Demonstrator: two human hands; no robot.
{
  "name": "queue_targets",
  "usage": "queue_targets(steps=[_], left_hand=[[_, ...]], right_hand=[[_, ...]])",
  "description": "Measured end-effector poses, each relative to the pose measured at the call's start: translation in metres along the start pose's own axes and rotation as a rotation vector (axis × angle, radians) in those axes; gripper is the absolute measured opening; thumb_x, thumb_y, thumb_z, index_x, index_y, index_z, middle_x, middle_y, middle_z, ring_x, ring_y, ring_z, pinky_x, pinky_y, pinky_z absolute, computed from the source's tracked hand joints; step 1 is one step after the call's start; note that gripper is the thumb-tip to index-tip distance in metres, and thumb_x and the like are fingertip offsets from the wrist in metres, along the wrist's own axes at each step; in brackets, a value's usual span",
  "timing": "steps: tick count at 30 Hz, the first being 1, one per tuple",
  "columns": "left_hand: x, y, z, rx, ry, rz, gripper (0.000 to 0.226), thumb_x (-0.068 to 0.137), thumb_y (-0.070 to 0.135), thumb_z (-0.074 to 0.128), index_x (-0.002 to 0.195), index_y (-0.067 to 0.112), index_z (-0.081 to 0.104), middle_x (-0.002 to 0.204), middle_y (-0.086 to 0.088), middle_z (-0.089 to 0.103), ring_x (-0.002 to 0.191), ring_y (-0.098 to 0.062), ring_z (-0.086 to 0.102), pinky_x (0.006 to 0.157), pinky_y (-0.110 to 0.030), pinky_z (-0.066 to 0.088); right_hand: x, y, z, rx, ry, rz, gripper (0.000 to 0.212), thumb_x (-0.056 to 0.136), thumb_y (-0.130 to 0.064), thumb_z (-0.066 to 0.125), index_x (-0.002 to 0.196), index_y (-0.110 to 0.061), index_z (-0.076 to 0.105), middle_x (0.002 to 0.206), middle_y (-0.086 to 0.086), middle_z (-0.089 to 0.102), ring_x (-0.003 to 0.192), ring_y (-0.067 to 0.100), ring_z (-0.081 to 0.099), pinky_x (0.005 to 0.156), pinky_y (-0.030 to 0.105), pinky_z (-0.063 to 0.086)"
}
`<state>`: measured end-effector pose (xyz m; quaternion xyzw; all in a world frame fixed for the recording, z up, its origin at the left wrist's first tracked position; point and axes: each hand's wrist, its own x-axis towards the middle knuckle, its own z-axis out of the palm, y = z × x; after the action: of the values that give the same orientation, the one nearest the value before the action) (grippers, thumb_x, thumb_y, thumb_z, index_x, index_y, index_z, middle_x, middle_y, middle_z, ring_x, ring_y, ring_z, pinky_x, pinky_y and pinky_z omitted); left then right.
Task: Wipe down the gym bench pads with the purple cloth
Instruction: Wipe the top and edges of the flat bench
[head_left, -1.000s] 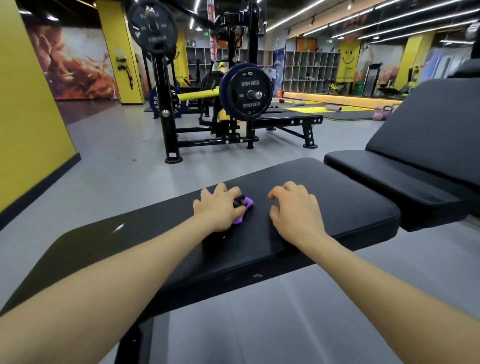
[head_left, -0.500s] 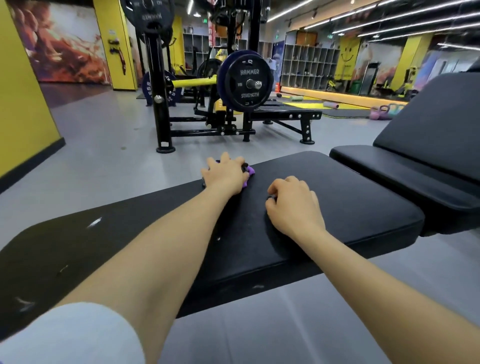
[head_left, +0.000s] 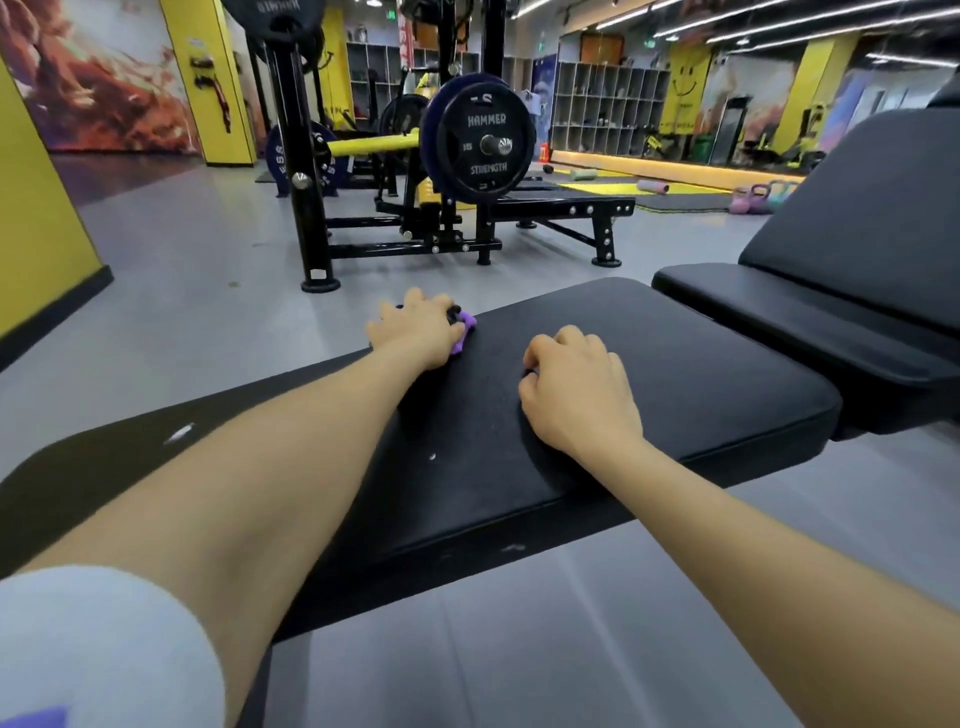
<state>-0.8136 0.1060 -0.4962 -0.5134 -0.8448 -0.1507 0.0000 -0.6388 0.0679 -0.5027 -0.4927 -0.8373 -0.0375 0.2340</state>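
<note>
Compared with the view one second earlier, the left hand (head_left: 415, 330) has carried the purple cloth (head_left: 464, 332) from the middle of the flat bench pad (head_left: 675, 374) out to its far long edge, while the right hand (head_left: 576, 395) has kept its place near the pad's centre. Left hand: fingers curled over the bunched cloth, gripping it and pressing it against the pad surface at the far edge; only a small purple fold shows beside the knuckles, the rest being hidden beneath the palm. Right hand: fingers curled under, resting knuckles-up on the pad, apparently as a brace; something small and dark shows at the thumb, but whether anything is held cannot be told. Progress, as a judgement: wiping of the flat pad is under way, with the cloth's position suggesting a stroke across the pad's width in its middle stretch. No wet or cleaned trail is visible on the black surface, so the portion already covered cannot be read. White flecks (head_left: 179, 432) remain on the near-left length of the pad, which suggests that section is yet to be wiped. An adjacent bench to the right, with seat pad (head_left: 779, 306) and inclined back pad (head_left: 872, 208), lies well apart from the cloth and probably also remains. A weight rack (head_left: 483, 140) stands on the floor beyond.
</note>
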Motion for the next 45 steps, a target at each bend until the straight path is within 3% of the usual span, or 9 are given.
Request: queue_targets(steps=[3, 7, 10, 14, 19, 28, 39, 43, 45], left_hand=[[0.001, 0.000, 0.002, 0.007, 0.004, -0.014, 0.037, 0.094, 0.046, 0.039, 0.126, 0.031, 0.045, 0.130, -0.006, 0.038, 0.118, -0.035, 0.034, 0.084, -0.039, 0.031], [-0.021, -0.024, -0.006, 0.024, -0.108, 0.139, 0.037, 0.092, 0.049, 0.040, 0.123, 0.029, 0.045, 0.123, -0.007, 0.040, 0.112, -0.037, 0.038, 0.094, -0.044, 0.038], [-0.033, -0.040, -0.005, 0.033, -0.113, 0.210, 0.037, 0.092, 0.052, 0.039, 0.121, 0.031, 0.044, 0.118, -0.004, 0.042, 0.108, -0.036, 0.042, 0.094, -0.044, 0.040], [-0.004, -0.034, 0.000, 0.024, -0.018, 0.136, 0.036, 0.093, 0.050, 0.037, 0.121, 0.028, 0.047, 0.123, -0.006, 0.042, 0.112, -0.036, 0.038, 0.087, -0.040, 0.035], [0.027, -0.032, 0.006, -0.049, 0.000, -0.006, 0.039, 0.094, 0.049, 0.037, 0.126, 0.028, 0.045, 0.131, -0.008, 0.039, 0.120, -0.038, 0.033, 0.092, -0.043, 0.034], [-0.020, -0.065, -0.003, 0.056, -0.105, 0.219, 0.031, 0.092, 0.047, 0.041, 0.111, 0.024, 0.050, 0.111, -0.007, 0.044, 0.105, -0.035, 0.046, 0.097, -0.040, 0.034], [0.016, -0.038, 0.007, 0.037, 0.050, -0.013, 0.039, 0.093, 0.049, 0.036, 0.125, 0.030, 0.046, 0.130, -0.007, 0.038, 0.119, -0.036, 0.033, 0.092, -0.041, 0.033], [-0.013, -0.054, -0.002, 0.060, -0.039, 0.095, 0.025, 0.091, 0.048, 0.036, 0.104, 0.029, 0.045, 0.118, -0.008, 0.045, 0.109, -0.035, 0.041, 0.096, -0.042, 0.036], [-0.036, -0.065, -0.007, 0.058, -0.114, 0.152, 0.025, 0.092, 0.048, 0.037, 0.106, 0.028, 0.044, 0.108, -0.003, 0.042, 0.105, -0.034, 0.041, 0.096, -0.044, 0.037]], right_hand=[[-0.002, 0.000, 0.000, -0.013, 0.003, -0.012, 0.021, 0.092, -0.020, 0.038, 0.104, -0.015, 0.055, 0.109, 0.005, 0.050, 0.096, 0.025, 0.043, 0.082, 0.033, 0.032], [-0.003, 0.000, 0.001, -0.041, 0.031, -0.025, 0.019, 0.093, -0.019, 0.038, 0.103, -0.015, 0.054, 0.107, 0.005, 0.049, 0.087, 0.022, 0.036, 0.077, 0.032, 0.030], [-0.003, 0.000, 0.003, -0.057, 0.029, -0.040, 0.019, 0.094, -0.020, 0.037, 0.104, -0.015, 0.052, 0.108, 0.004, 0.048, 0.088, 0.022, 0.036, 0.077, 0.031, 0.029], [-0.002, 0.000, 0.003, -0.051, 0.009, -0.043, 0.019, 0.094, -0.021, 0.037, 0.104, -0.015, 0.051, 0.110, 0.004, 0.047, 0.096, 0.025, 0.040, 0.079, 0.032, 0.029], [0.000, 0.001, 0.004, -0.049, -0.004, -0.040, 0.018, 0.093, -0.022, 0.037, 0.104, -0.015, 0.049, 0.109, 0.005, 0.046, 0.088, 0.022, 0.032, 0.078, 0.032, 0.028], [-0.003, 0.001, 0.003, -0.063, 0.013, -0.059, 0.016, 0.094, -0.020, 0.036, 0.104, -0.014, 0.048, 0.109, 0.005, 0.045, 0.085, 0.021, 0.028, 0.076, 0.030, 0.026], [-0.002, 0.000, 0.004, -0.067, -0.004, -0.063, 0.018, 0.094, -0.023, 0.036, 0.106, -0.014, 0.048, 0.111, 0.005, 0.045, 0.097, 0.026, 0.039, 0.079, 0.032, 0.028], [-0.004, 0.000, 0.003, -0.078, 0.010, -0.064, 0.019, 0.095, -0.023, 0.036, 0.106, -0.014, 0.048, 0.112, 0.006, 0.045, 0.097, 0.025, 0.039, 0.076, 0.031, 0.027], [-0.004, 0.000, 0.003, -0.068, 0.011, -0.062, 0.018, 0.095, -0.022, 0.036, 0.106, -0.013, 0.048, 0.110, 0.006, 0.045, 0.091, 0.024, 0.035, 0.075, 0.030, 0.026]])
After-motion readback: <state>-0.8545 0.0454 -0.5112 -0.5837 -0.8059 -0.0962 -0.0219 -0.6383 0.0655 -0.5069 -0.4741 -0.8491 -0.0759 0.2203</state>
